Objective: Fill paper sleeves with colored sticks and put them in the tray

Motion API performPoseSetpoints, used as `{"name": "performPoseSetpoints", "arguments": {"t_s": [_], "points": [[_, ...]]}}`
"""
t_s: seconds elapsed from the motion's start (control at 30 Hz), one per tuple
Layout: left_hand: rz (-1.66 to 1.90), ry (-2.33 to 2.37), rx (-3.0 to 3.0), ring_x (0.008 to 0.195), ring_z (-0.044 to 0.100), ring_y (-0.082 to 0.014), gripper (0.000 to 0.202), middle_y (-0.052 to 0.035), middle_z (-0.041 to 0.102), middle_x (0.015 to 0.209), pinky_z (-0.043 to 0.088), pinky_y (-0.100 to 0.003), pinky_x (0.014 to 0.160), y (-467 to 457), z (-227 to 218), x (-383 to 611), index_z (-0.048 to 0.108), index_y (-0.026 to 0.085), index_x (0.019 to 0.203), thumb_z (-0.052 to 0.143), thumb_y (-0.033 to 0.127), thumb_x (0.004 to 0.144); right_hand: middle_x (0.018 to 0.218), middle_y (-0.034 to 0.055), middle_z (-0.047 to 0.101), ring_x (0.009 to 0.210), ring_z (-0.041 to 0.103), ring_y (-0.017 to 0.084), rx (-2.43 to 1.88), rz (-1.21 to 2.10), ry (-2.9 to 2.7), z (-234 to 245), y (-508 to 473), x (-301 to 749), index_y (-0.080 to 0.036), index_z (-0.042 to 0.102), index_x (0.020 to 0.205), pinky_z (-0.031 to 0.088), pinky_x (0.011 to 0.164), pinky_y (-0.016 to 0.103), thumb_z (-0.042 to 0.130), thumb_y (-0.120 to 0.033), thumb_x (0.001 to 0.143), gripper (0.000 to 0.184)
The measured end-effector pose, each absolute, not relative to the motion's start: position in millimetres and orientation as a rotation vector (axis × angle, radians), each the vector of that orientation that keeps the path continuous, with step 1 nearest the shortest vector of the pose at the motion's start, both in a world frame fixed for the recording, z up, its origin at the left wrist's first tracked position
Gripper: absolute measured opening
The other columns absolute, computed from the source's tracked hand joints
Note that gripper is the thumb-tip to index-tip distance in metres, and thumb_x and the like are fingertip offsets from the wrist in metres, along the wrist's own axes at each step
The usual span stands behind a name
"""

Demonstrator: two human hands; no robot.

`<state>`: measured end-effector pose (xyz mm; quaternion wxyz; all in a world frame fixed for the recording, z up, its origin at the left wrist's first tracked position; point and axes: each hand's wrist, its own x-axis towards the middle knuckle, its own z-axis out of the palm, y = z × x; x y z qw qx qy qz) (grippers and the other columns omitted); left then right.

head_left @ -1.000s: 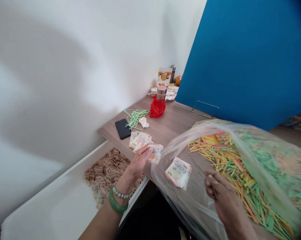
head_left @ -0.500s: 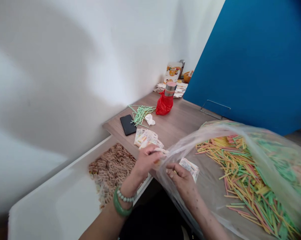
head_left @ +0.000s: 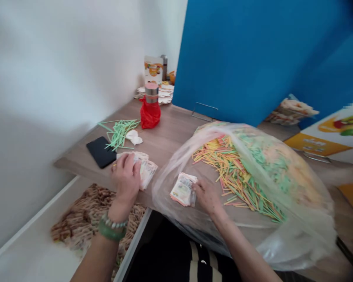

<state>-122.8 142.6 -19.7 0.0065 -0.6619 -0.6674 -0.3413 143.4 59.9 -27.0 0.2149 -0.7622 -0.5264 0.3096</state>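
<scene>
Both hands have parted since the earlier frame: then they were close together beside the bag (head_left: 278, 246); now the left hand (head_left: 126, 178) is over the left cards (head_left: 147, 173), near the front edge of the table (head_left: 172, 121), and the right hand (head_left: 206, 196) is at the right cards (head_left: 181, 190), near the same edge, at the bag's mouth. Left fingers are bent; whether they hold a card, I cannot tell. Right fingers are nearly closed at the side of the right cards; a pinch is possible, but not clear to me. Work seems only partly done: two lots of cards are laid out, while many straws (head_left: 238, 172) remain in the bag. Different also: the left hand no longer lifts cards above the table, and the view is turned rightward.
</scene>
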Motion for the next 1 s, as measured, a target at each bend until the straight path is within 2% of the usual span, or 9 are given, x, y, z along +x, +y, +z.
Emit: {"name": "performPoseSetpoints", "arguments": {"t_s": [0.13, 0.27, 0.37, 0.47, 0.6, 0.67, 0.77, 0.9, 1.0], "points": [[-1.237, -1.873, -2.636, 0.103, 0.063, -0.0247, 0.025, -0.0105, 0.066, 0.110, 0.049, -0.037, 0.096, 104.9, -23.0, -72.8, 0.070, 0.021, 0.103, 0.050, 0.034, 0.094, 0.098, 0.0190, 0.073, 0.089, 0.069, 0.032, -2.419, 0.820, -1.574, -12.8, 69.3, 126.3, -0.013, 0.064, 0.107, 0.045, 0.071, 0.037, 0.054, -0.055, 0.088, 0.046], [-0.963, -2.087, -2.912, 0.107, 0.063, -0.0269, 0.038, -0.0112, 0.065, 0.119, 0.050, -0.041, 0.095, 92.1, -39.5, -33.1, 0.062, 0.019, 0.123, 0.060, 0.024, 0.086, 0.103, 0.0161, 0.074, 0.094, 0.069, 0.031, -2.412, 0.845, -1.544, -9.7, 75.5, 125.3, -0.015, 0.065, 0.115, 0.045, 0.074, 0.035, 0.059, -0.043, 0.087, 0.040], [-0.916, -2.271, -2.831, 0.108, 0.062, -0.0286, 0.049, -0.0136, 0.063, 0.123, 0.050, -0.044, 0.096, 96.4, -41.3, -29.0, 0.056, 0.016, 0.132, 0.063, 0.026, 0.084, 0.100, 0.0088, 0.075, 0.093, 0.068, 0.024, -2.280, 0.933, -1.505, -12.1, 74.5, 134.4, -0.020, 0.070, 0.105, 0.043, 0.072, 0.029, 0.054, -0.028, 0.087, 0.026], [-0.983, -2.277, -2.831, 0.099, 0.063, -0.0260, 0.039, -0.0127, 0.064, 0.116, 0.050, -0.042, 0.093, 97.8, -31.8, -33.9, 0.062, 0.015, 0.124, 0.060, 0.028, 0.087, 0.095, 0.0058, 0.074, 0.088, 0.066, 0.020, -2.150, 0.934, -1.444, -14.8, 69.2, 143.5, -0.020, 0.070, 0.097, 0.042, 0.071, 0.026, 0.048, -0.021, 0.086, 0.024], [-1.114, -2.251, -2.845, 0.092, 0.063, -0.0229, 0.035, -0.0082, 0.065, 0.108, 0.050, -0.038, 0.089, 94.7, -17.7, -28.5, 0.067, 0.020, 0.117, 0.063, 0.028, 0.084, 0.092, 0.0035, 0.071, 0.087, 0.062, 0.020, -1.975, 0.863, -1.284, -21.4, 59.8, 151.1, -0.021, 0.068, 0.094, 0.042, 0.073, 0.027, 0.050, -0.026, 0.083, 0.021], [-1.235, -2.290, -2.878, 0.095, 0.062, -0.0232, 0.040, -0.0074, 0.065, 0.110, 0.050, -0.037, 0.088, 95.7, -13.8, -19.7, 0.069, 0.021, 0.115, 0.070, 0.027, 0.076, 0.081, 0.0010, 0.067, 0.081, 0.060, 0.019, -1.780, 0.937, -1.244, -25.7, 55.9, 152.6, -0.020, 0.065, 0.081, 0.042, 0.072, 0.027, 0.053, -0.028, 0.079, 0.015], [-1.443, -2.315, -3.163, 0.090, 0.062, -0.0223, 0.032, -0.0067, 0.067, 0.102, 0.051, -0.034, 0.082, 100.0, -10.0, -6.6, 0.073, 0.017, 0.096, 0.076, 0.033, 0.068, 0.066, -0.0028, 0.059, 0.068, 0.055, 0.016, -1.499, 1.166, -1.193, -26.7, 55.6, 156.2, -0.020, 0.060, 0.068, 0.041, 0.067, 0.025, 0.057, -0.030, 0.073, 0.012], [-1.704, -2.539, -3.335, 0.078, 0.063, -0.0200, 0.034, -0.0037, 0.070, 0.085, 0.051, -0.031, 0.073, 103.6, -3.6, 0.7, 0.072, 0.015, 0.097, 0.070, 0.040, 0.074, 0.080, -0.0007, 0.068, 0.075, 0.060, 0.017, -1.455, 1.254, -1.287, -11.4, 79.4, 178.1, -0.019, 0.069, 0.089, 0.045, 0.072, 0.027, 0.057, -0.036, 0.081, 0.022], [-1.425, -2.423, -3.274, 0.079, 0.062, -0.0208, 0.022, -0.0024, 0.070, 0.082, 0.049, -0.029, 0.070, 109.9, 3.1, 7.4, 0.073, 0.017, 0.090, 0.065, 0.032, 0.076, 0.100, 0.0022, 0.071, 0.091, 0.062, 0.019, -1.810, 0.851, -1.671, 3.0, 118.5, 203.1, -0.022, 0.069, 0.108, 0.045, 0.081, 0.028, 0.053, -0.026, 0.086, 0.027]]}}
